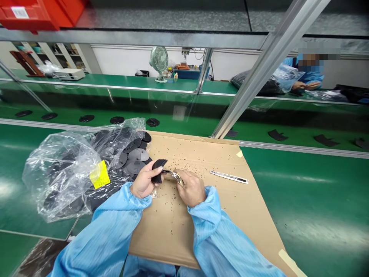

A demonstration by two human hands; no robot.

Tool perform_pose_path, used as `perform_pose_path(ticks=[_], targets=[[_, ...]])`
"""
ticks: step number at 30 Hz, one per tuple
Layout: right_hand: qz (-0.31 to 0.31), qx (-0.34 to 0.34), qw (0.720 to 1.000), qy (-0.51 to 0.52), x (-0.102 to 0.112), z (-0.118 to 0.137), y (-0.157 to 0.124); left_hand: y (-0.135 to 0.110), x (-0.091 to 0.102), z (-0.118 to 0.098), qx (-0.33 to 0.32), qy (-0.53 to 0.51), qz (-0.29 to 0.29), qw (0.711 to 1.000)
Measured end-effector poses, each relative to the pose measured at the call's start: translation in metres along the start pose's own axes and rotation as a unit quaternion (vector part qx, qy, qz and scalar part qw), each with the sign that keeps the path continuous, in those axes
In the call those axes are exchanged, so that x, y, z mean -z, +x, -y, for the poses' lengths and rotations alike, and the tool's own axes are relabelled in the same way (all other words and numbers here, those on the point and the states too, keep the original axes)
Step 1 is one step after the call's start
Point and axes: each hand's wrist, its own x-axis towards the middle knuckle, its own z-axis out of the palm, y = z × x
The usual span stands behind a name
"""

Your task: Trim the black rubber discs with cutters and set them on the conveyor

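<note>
My left hand (145, 181) grips a curved black plastic part (159, 166) above the cardboard sheet (161, 227). In my right hand (191, 187) is a small pair of metal nippers (177, 177), fingers closed around the handles. The tips of the nippers reach to a thin piece sticking out from the part's right side; whether they bite on it is too small to tell. Beside my left hand lies a clear plastic bag (66, 157) with many round black parts (135, 167) spilling from its mouth. A utility knife (229, 177) rests on the cardboard to the right.
Small black scraps (172, 200) are scattered over the cardboard. A metal post (259, 77) slants up at the right. Behind the table a green conveyor belt (178, 130) carries spaced black parts. A red bin (40, 15) sits overhead; a co-worker (309, 79) is at the far right.
</note>
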Motion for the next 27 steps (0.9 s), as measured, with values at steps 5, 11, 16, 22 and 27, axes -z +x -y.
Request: perform_pose_path(ticks=[5,11,16,22,27], targets=[[0.01,-0.017,1.0,0.016,-0.0013,0.0022,0.0002,-0.0009,-0.0012,0.0007,-0.003,-0.005,-0.008,1.0],[-0.084,-0.032,0.989,0.118,-0.0083,-0.001,0.0007,-0.0022,-0.0063,0.0034,-0.022,-0.013,-0.012,1.0],[-0.111,-0.039,0.983,0.142,-0.0067,-0.0013,0.0012,0.0042,-0.0018,0.0041,-0.073,-0.033,-0.031,0.996],[-0.081,-0.019,0.987,0.138,-0.0058,0.0045,-0.0002,0.0046,-0.0012,0.0,-0.027,-0.089,-0.054,0.994],[-0.074,-0.014,0.987,0.141,-0.0079,0.0035,-0.0008,0.0032,-0.0015,0.001,-0.022,-0.067,-0.013,0.997]])
